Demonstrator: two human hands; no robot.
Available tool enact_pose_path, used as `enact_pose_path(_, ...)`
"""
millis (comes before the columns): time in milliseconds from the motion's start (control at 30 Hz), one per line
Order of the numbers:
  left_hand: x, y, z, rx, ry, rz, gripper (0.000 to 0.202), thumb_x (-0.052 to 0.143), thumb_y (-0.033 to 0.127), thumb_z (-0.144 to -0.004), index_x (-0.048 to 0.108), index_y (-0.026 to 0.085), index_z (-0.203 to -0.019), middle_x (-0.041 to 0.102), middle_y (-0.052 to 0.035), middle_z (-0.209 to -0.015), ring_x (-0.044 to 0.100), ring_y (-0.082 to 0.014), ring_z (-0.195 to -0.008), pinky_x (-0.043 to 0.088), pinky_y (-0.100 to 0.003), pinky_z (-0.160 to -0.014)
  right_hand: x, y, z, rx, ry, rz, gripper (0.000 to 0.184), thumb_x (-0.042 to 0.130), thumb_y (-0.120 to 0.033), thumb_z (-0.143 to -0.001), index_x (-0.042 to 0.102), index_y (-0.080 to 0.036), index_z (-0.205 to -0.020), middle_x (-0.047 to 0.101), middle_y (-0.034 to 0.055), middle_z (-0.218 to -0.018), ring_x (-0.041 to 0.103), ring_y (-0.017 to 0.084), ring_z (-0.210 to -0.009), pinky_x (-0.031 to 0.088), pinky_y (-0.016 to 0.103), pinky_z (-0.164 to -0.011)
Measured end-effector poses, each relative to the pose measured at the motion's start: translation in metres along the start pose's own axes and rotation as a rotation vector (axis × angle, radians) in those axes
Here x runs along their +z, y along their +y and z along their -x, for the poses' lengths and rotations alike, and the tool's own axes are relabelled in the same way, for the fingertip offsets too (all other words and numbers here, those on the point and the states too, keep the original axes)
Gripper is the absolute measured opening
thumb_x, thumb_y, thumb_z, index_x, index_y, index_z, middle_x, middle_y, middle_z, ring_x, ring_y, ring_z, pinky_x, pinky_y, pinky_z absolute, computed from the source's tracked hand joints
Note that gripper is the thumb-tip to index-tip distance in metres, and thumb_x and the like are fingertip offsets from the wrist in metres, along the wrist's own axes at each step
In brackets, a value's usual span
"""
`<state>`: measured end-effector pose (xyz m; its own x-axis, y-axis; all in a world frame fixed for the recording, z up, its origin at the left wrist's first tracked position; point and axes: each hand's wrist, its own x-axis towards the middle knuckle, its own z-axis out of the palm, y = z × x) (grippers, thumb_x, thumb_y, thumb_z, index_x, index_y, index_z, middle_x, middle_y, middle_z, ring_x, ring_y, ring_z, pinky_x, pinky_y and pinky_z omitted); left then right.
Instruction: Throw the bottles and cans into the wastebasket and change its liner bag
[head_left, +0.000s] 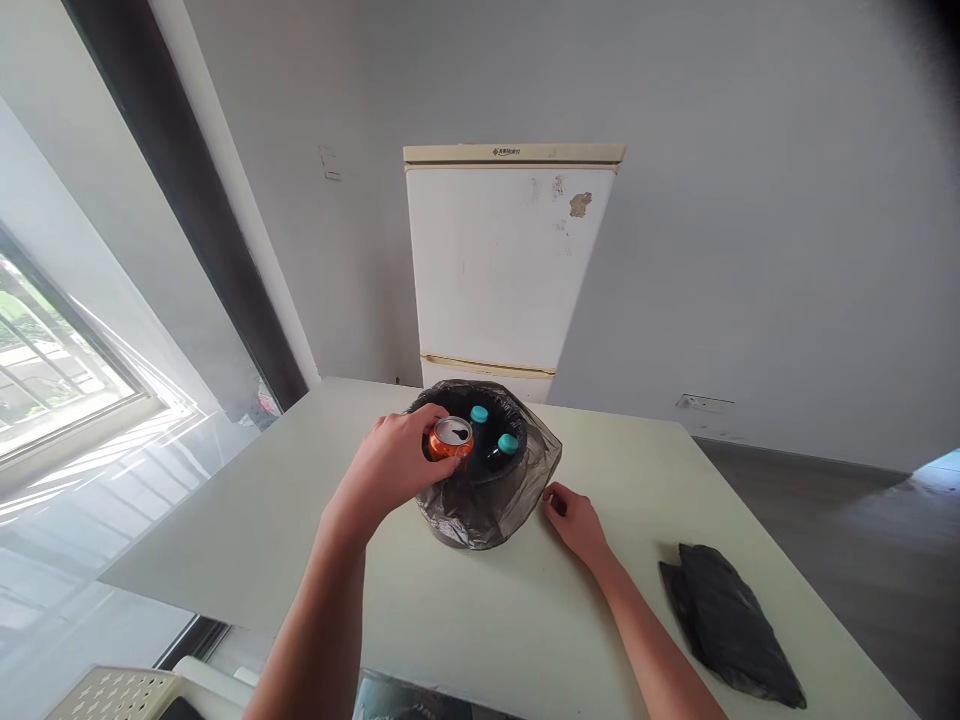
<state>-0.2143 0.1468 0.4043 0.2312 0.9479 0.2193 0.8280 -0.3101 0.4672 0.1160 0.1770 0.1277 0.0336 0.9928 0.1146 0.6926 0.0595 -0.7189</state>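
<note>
My left hand is closed round an orange drink can with its tab hole opened, at the left side of a bin's mouth. The bin is lined with a dark, see-through plastic bag folded over its rim. Inside stand two bottles, with a teal bottle cap at the back and another teal cap nearer the right. My right hand rests on the table just right of the bin, fingers curled near the edge of the bag; whether they pinch anything is hidden.
The bin stands on a pale table. A folded black plastic bag lies at the right. Behind the table is a white refrigerator. A cream perforated basket sits at the lower left, beyond the table edge.
</note>
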Motion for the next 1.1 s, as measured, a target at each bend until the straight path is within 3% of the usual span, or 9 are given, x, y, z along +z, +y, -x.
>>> enact_pose_path(67,0.002,-0.002,-0.004,0.012,-0.027,-0.033,0.031,0.07,0.045,-0.081,0.07,0.03,-0.109,0.077,-0.0012,-0.094,0.069,-0.0274,-0.092,0.051,-0.043,-0.091,0.0,-0.001,0.001,-0.003,0.005,-0.01,0.016,0.052,-0.037,-0.085,0.061,-0.025,-0.088,0.062,-0.002,-0.068,0.056,0.02,-0.064,0.037,0.029,-0.062)
enact_pose_path(200,0.008,-0.012,-0.016,0.052,-0.063,-0.096,0.036,0.072,0.053,-0.079,0.076,0.026,-0.103,0.073,-0.01,-0.131,0.06,-0.0391,-0.129,0.048,-0.051,-0.103,0.0,-0.001,0.0,-0.017,0.021,-0.016,0.016,0.052,-0.038,-0.086,0.061,-0.025,-0.089,0.061,-0.0024,-0.067,0.055,0.019,-0.063,0.037,0.029,-0.062)
enact_pose_path(300,0.011,-0.018,-0.022,0.089,-0.073,-0.087,0.04,0.079,0.055,-0.074,0.079,0.027,-0.102,0.066,-0.0099,-0.146,0.056,-0.0429,-0.137,0.047,-0.053,-0.107,0.0,0.0,0.0,-0.028,0.03,-0.011,0.016,0.052,-0.037,-0.086,0.062,-0.025,-0.087,0.061,-0.0023,-0.066,0.055,0.019,-0.062,0.037,0.029,-0.062)
enact_pose_path(467,0.018,-0.028,-0.014,0.06,0.22,0.158,0.044,0.076,0.058,-0.084,0.077,0.028,-0.117,0.075,-0.0093,-0.129,0.068,-0.0348,-0.12,0.053,-0.043,-0.098,-0.001,0.0,0.0,-0.038,0.039,-0.045,0.014,0.054,-0.036,-0.084,0.062,-0.026,-0.086,0.06,-0.003,-0.065,0.053,0.019,-0.061,0.036,0.029,-0.062)
enact_pose_path(633,0.044,-0.07,0.007,-0.294,0.543,0.507,0.044,0.072,0.059,-0.09,0.072,0.024,-0.117,0.075,-0.0114,-0.124,0.073,-0.0297,-0.107,0.058,-0.039,-0.084,-0.001,-0.003,0.002,-0.036,0.064,-0.147,0.016,0.059,-0.041,-0.087,0.062,-0.026,-0.086,0.055,-0.0036,-0.063,0.049,0.019,-0.06,0.033,0.03,-0.061)
enact_pose_path(700,0.059,-0.089,0.016,-0.446,0.487,0.668,0.057,0.069,0.07,-0.088,0.071,0.021,-0.117,0.074,-0.0146,-0.126,0.073,-0.0308,-0.107,0.058,-0.04,-0.082,-0.001,-0.006,0.002,-0.025,0.093,-0.212,0.021,0.06,-0.047,-0.09,0.063,-0.027,-0.095,0.051,-0.0054,-0.06,0.045,0.019,-0.058,0.032,0.03,-0.061)
enact_pose_path(767,0.074,-0.102,0.024,-0.549,0.319,0.846,0.07,0.063,0.081,-0.085,0.071,0.019,-0.118,0.073,-0.017,-0.128,0.073,-0.0321,-0.109,0.059,-0.041,-0.083,-0.001,-0.01,0.002,-0.002,0.138,-0.292,0.034,0.059,-0.056,-0.093,0.06,-0.028,-0.113,0.045,-0.0079,-0.058,0.041,0.019,-0.056,0.031,0.029,-0.06)
enact_pose_path(900,0.094,-0.109,0.036,-0.589,0.018,1.144,0.076,0.065,0.085,-0.08,0.075,0.019,-0.116,0.072,-0.0168,-0.131,0.073,-0.0311,-0.108,0.06,-0.041,-0.084,-0.005,-0.022,0.004,0.079,0.195,-0.482,0.056,0.054,-0.074,-0.094,0.051,-0.028,-0.127,0.052,-0.0062,-0.065,0.043,0.019,-0.056,0.033,0.029,-0.057)
enact_pose_path(1100,0.094,-0.109,0.04,-0.492,-0.018,1.19,0.06,0.08,0.07,-0.076,0.076,0.017,-0.102,0.073,-0.0113,-0.106,0.068,-0.0195,-0.087,0.056,-0.033,-0.078,-0.039,-0.073,0.009,0.162,0.029,-0.806,0.073,0.037,-0.087,-0.095,0.064,-0.028,-0.127,0.071,0.0083,-0.105,0.065,0.024,-0.078,0.052,0.035,-0.061)
